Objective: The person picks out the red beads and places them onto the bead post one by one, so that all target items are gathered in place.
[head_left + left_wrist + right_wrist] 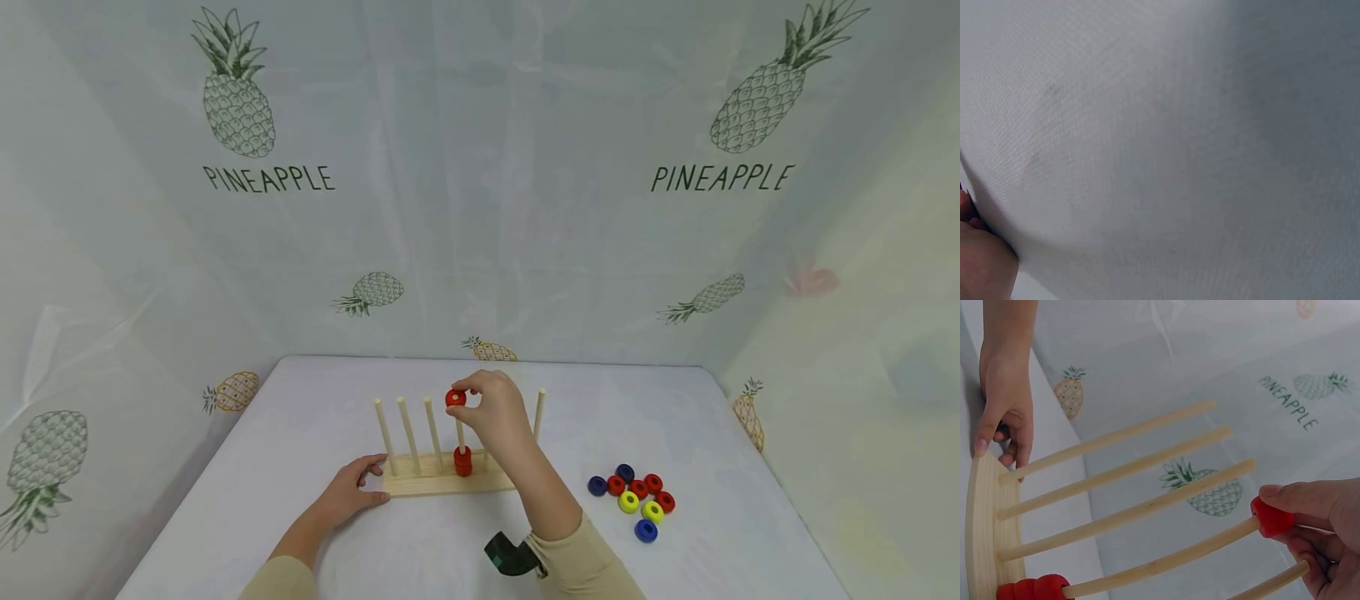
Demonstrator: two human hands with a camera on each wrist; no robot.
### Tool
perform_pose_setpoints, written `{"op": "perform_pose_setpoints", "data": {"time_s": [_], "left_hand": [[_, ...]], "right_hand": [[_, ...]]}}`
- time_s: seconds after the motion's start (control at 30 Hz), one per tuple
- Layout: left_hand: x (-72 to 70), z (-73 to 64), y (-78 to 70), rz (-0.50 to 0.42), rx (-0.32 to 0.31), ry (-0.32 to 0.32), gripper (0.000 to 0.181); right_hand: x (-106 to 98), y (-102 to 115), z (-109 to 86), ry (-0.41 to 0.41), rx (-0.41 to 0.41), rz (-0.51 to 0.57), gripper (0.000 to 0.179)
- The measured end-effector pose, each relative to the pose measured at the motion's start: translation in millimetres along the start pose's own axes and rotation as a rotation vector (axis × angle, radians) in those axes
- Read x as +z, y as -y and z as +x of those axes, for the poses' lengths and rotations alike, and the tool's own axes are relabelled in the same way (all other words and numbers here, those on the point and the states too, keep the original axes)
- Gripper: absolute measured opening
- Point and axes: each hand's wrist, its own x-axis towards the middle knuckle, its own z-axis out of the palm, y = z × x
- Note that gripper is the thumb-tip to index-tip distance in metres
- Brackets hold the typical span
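Note:
A wooden peg rack (408, 486) with several upright pegs stands on the table. My left hand (350, 492) grips the left end of its base, thumb at the front and fingers behind. Over one of the middle pegs, my right hand (495, 412) pinches a red bead (455, 398) between thumb and fingers. In the right wrist view that bead (1272, 517) is at the peg's tip. Red beads (462, 462) are stacked at the foot of the same peg. The right hand and forearm partly hide the pegs farther right.
Loose red, yellow and blue beads lie in a group to the right, among them a yellow bead (628, 502) and a blue bead (646, 531). A pineapple-printed curtain (480, 208) hangs behind the white table (720, 433). A black wrist device (510, 557) sits by the right sleeve.

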Motion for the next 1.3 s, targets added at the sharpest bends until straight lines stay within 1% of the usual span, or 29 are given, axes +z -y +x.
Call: {"op": "perform_pose_setpoints", "data": {"time_s": [0.47,0.77,0.87,1.1,1.3], "left_hand": [[1.9,1.0,0.4,-0.003,-0.002,-0.008,0.065],[0.4,-0.1,-1.9,-0.013,0.012,0.004,0.066],[0.6,0.1,-0.4,-0.011,0.012,0.001,0.067],[1.6,1.5,3.5,-0.003,0.007,-0.011,0.067],[0.9,2.0,4.3,-0.015,-0.002,-0.003,0.069]], "right_hand": [[-1,-1,-0.5,0.001,-0.031,0.014,0.028],[-3,-1,-1.9,0.01,-0.034,0.039,0.027],[-5,0,-4.2,0.004,-0.039,0.074,0.026],[-12,0,-14.8,-0.044,-0.052,0.235,0.024],[-18,-6,-26.7,-0.096,-0.049,0.272,0.025]]}}
